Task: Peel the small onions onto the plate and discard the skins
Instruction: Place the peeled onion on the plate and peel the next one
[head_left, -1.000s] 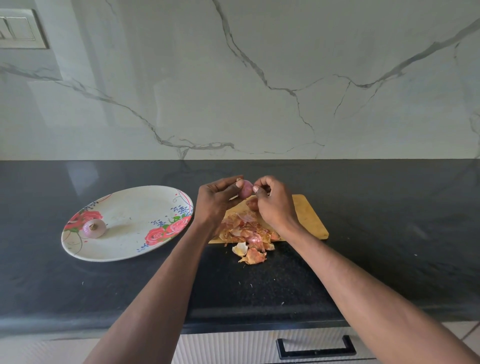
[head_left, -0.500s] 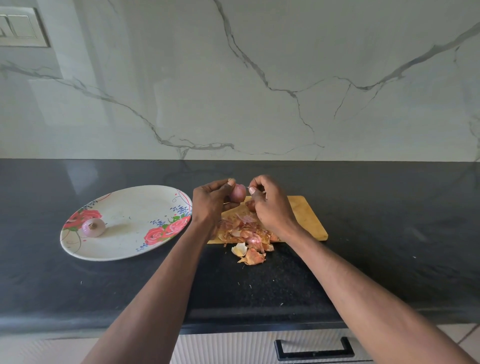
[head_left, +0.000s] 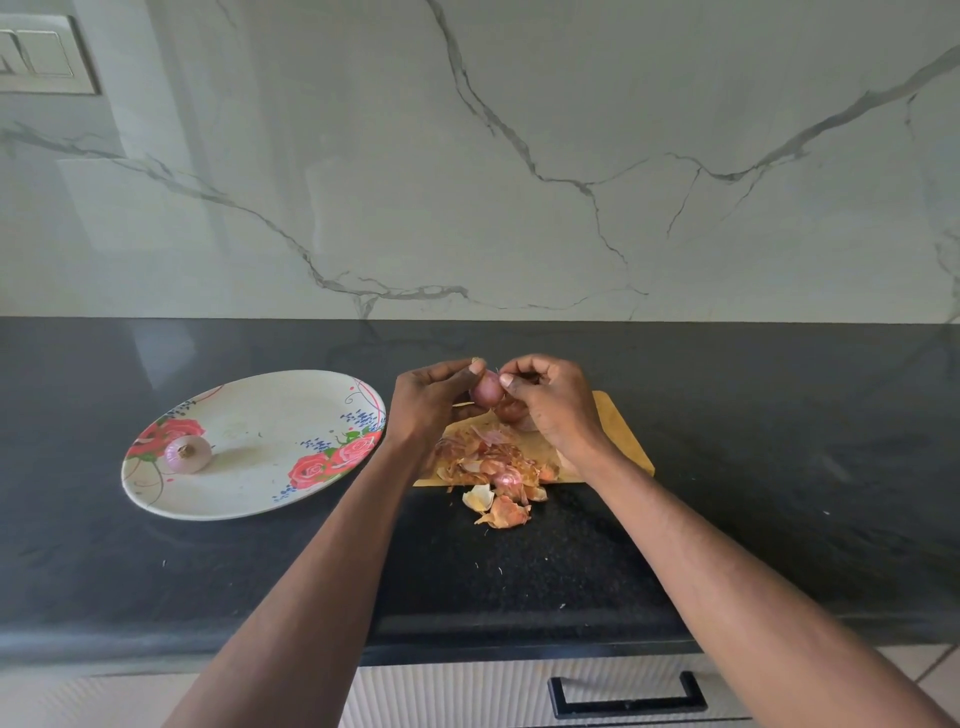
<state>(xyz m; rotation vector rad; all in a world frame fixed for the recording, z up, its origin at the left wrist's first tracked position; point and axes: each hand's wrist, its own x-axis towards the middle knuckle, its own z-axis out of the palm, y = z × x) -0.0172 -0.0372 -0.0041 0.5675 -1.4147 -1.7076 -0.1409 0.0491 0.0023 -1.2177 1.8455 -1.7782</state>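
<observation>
The small onion (head_left: 487, 388) is held up above the far end of the wooden cutting board (head_left: 618, 431), between both hands. It is pinkish-purple, smooth and slightly glossy, rounded, with most of its surface bare of dry skin. The left hand (head_left: 427, 402) grips it from the left, fingers curled round it and the thumb lying over its top. The right hand (head_left: 550, 400) meets it from the right with curled fingers, thumb and forefinger pinching at the onion's upper right edge, where a thin wisp of skin shows; the other fingers are tucked under the palm. Just below the held onion, partly hidden by the right hand, sits another darker reddish-brown onion (head_left: 511, 411) on the board.

A heap of onion skins (head_left: 488, 460), papery, orange-brown with some pink pieces, covers the near left part of the board and spills over its front edge onto the black counter (head_left: 779, 467), where a pale curled piece and an orange one lie.

To the left, well apart from the board, a white oval plate (head_left: 260, 431) with red rose prints rests on the counter. One peeled onion (head_left: 188, 453), pale pink-white with a brownish root end facing up, lies near the plate's left rim
</observation>
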